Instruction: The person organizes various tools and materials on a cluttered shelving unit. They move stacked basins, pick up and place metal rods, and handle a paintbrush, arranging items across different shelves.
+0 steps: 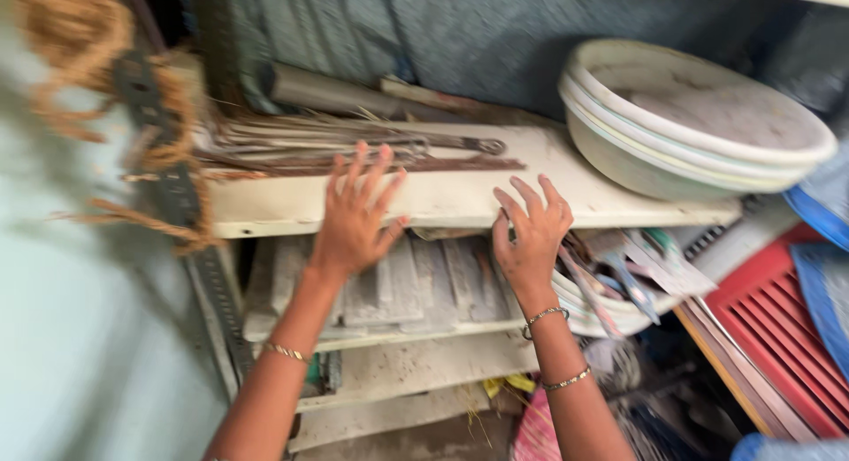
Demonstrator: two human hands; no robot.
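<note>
My left hand (356,215) lies flat with fingers spread against the front edge of a white shelf board (442,200). My right hand (531,231) reaches up beside it, fingers apart, at the same edge and holds nothing. Thin bangles circle both wrists. On the board lie long rusty metal rods and tongs (354,147). A stack of white basins (690,125) sits at the board's right end.
Brown coir rope (97,72) hangs at the left on a slotted metal upright (177,187). Grey slabs (416,284) fill the shelf below. A red slatted panel (778,337) and blue plastic (822,205) lean at the right, with clutter underneath.
</note>
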